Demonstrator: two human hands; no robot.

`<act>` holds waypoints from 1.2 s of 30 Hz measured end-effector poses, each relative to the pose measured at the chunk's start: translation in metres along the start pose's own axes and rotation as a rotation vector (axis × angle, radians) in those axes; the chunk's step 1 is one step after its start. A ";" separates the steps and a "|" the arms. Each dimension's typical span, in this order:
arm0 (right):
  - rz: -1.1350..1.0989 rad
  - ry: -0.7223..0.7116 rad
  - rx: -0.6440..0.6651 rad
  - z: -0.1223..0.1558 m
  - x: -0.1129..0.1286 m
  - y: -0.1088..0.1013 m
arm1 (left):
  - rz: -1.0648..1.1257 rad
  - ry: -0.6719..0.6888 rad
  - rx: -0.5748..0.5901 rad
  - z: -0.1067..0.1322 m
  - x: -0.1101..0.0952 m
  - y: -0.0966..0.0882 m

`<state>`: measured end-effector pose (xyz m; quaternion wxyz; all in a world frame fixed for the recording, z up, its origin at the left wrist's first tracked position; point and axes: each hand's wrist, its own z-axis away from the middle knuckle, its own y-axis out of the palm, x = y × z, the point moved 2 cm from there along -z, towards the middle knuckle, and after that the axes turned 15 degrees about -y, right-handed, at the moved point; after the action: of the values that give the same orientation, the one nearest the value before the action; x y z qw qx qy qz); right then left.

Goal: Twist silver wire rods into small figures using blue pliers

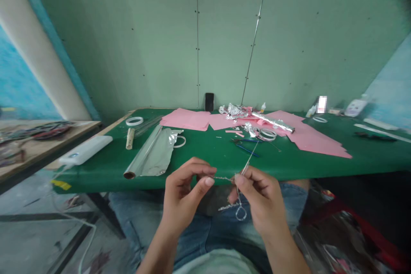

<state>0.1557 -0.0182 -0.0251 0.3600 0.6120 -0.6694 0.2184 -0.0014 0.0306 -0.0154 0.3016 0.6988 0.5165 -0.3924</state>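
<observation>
A thin twisted silvery wire piece (240,212) hangs under my hands, with a small loop at its bottom and a strand sticking out to the left. My left hand (189,192) pinches one end of a twisted strand between thumb and fingertips. My right hand (258,192) is closed on the same piece where its strands meet, and a straight thin strand rises from those fingers toward the table. Both hands are in front of the table's near edge, above my lap. Blue-handled pliers (246,150) lie on the table just beyond my right hand.
On the green table (205,154) lie a foil roll (144,154), pink paper sheets (188,119), crumpled foil (236,111), white tape rings (134,120) and a cork-coloured roll (129,138). A phone (209,102) leans against the wall. A white power bank (86,150) with a cable sits at the left.
</observation>
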 end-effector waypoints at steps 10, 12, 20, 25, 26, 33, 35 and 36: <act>-0.072 -0.006 0.058 0.002 -0.005 0.002 | 0.307 -0.211 0.076 0.002 0.008 0.017; 0.090 -0.111 0.029 0.002 -0.003 0.000 | 0.326 -0.291 0.034 0.002 0.012 0.017; 0.497 -0.680 0.124 -0.001 0.001 -0.002 | 0.076 -0.464 0.082 0.004 0.005 0.014; 0.515 -0.557 0.008 0.001 -0.002 0.000 | 0.036 -0.427 0.080 0.002 0.008 0.015; 0.505 -0.516 -0.006 0.002 -0.003 0.001 | 0.031 -0.424 0.077 0.002 0.009 0.015; -0.029 0.042 -0.060 -0.002 -0.018 0.004 | -0.008 -0.316 0.055 0.002 0.016 0.019; -0.197 0.160 -0.074 -0.003 -0.022 0.006 | -0.049 -0.243 0.035 0.001 0.016 0.018; -0.256 0.206 -0.077 -0.004 -0.024 0.006 | -0.087 -0.177 0.031 0.000 0.015 0.018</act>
<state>0.1502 0.0012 -0.0396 0.4748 0.6523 -0.5536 0.2065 0.0178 0.0330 -0.0284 0.3181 0.6429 0.5114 -0.4733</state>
